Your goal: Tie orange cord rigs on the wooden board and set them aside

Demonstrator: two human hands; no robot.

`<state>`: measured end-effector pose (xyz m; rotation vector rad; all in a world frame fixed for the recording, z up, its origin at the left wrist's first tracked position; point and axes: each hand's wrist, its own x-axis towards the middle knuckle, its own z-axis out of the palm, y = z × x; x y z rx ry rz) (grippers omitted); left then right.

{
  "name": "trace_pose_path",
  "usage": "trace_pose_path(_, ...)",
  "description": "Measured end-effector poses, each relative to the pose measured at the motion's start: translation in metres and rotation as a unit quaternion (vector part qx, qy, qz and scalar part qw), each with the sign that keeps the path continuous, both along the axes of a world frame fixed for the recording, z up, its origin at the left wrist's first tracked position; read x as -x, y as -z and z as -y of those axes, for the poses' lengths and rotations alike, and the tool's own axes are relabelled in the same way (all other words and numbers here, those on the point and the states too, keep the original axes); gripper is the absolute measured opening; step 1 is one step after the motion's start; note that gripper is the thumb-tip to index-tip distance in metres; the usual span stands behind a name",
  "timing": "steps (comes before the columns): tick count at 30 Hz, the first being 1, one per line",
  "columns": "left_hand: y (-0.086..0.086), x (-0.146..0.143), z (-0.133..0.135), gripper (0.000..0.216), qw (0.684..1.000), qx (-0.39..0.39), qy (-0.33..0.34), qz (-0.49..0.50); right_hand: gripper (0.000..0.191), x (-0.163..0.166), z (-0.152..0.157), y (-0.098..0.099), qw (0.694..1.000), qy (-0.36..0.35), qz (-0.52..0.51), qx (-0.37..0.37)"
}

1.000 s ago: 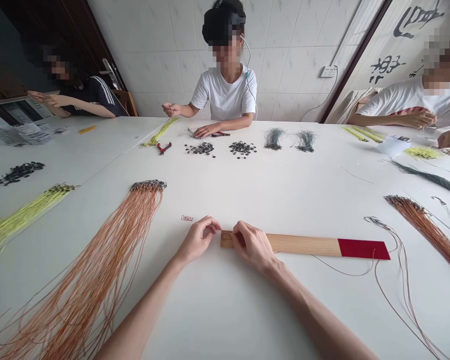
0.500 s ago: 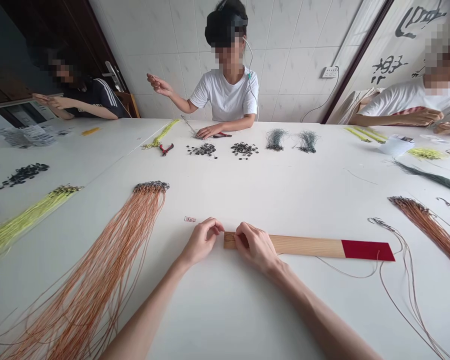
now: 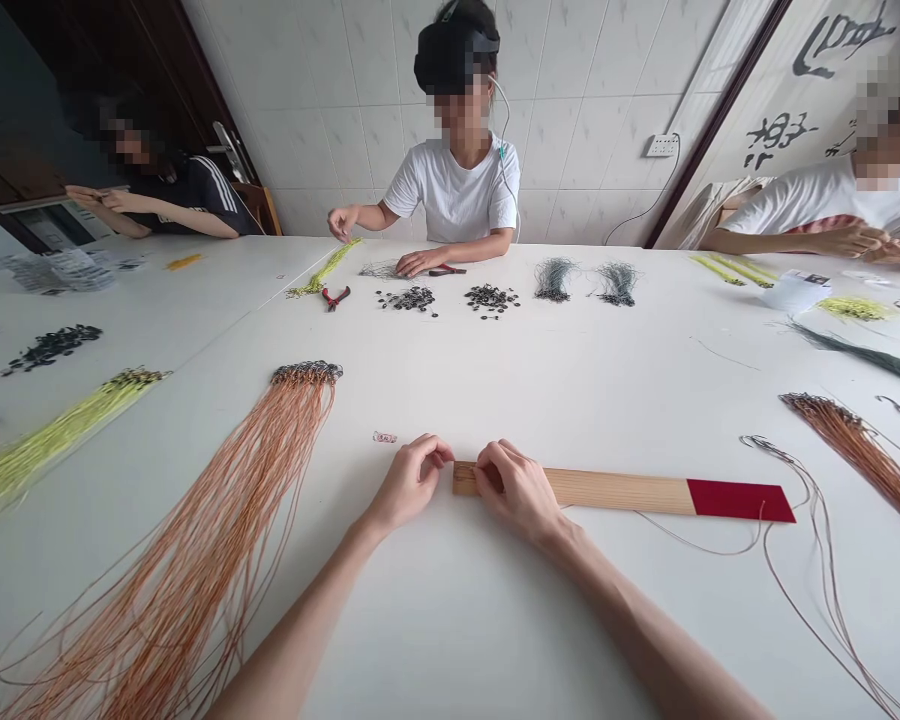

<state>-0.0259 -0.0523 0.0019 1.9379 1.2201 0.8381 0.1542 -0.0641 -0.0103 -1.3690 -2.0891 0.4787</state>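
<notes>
Work is looking partway: cords [image 3: 229, 510] are lying bundled, strands [image 3: 776, 451] loose, left hand [image 3: 407, 485] and right hand [image 3: 519, 490] narrowly pinching at the board [image 3: 622, 490], hold unclear.

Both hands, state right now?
Left hand: curled by the wooden strip's left end; can't tell whether its grip holds anything.
Right hand: curled over the wooden strip; what its grip holds, if anything, is hidden.

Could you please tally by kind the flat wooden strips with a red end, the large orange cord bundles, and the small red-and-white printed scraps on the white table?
Flat wooden strip with a red end: 1
Large orange cord bundles: 2
Small red-and-white printed scrap: 1
Total: 4
</notes>
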Motion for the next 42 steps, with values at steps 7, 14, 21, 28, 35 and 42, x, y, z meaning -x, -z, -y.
trace_pose_path(7,0.002,0.000,-0.001,0.032,1.000,-0.021,0.003,-0.014,0.009,0.000,0.000,-0.002,1.000,0.004,0.003,0.002)
trace_pose_path(14,0.002,0.000,-0.001,0.030,0.999,-0.030,0.012,-0.018,0.009,0.001,0.000,-0.003,1.000,0.001,0.002,-0.007)
trace_pose_path(21,0.004,0.000,0.000,0.029,0.999,-0.046,0.009,-0.028,0.014,0.003,0.000,-0.003,0.999,-0.021,-0.002,-0.039)
trace_pose_path(28,0.001,-0.001,0.001,0.022,0.999,-0.034,0.017,-0.015,0.012,0.003,0.001,-0.005,0.998,-0.030,-0.023,-0.053)
trace_pose_path(35,-0.008,-0.002,0.005,0.013,0.999,-0.023,0.015,0.021,0.013,0.002,0.002,-0.006,0.999,-0.018,-0.039,-0.012)
trace_pose_path(42,-0.009,-0.007,0.006,0.019,0.997,-0.059,-0.013,0.055,0.017,0.005,0.005,-0.014,0.997,-0.026,-0.041,0.054)
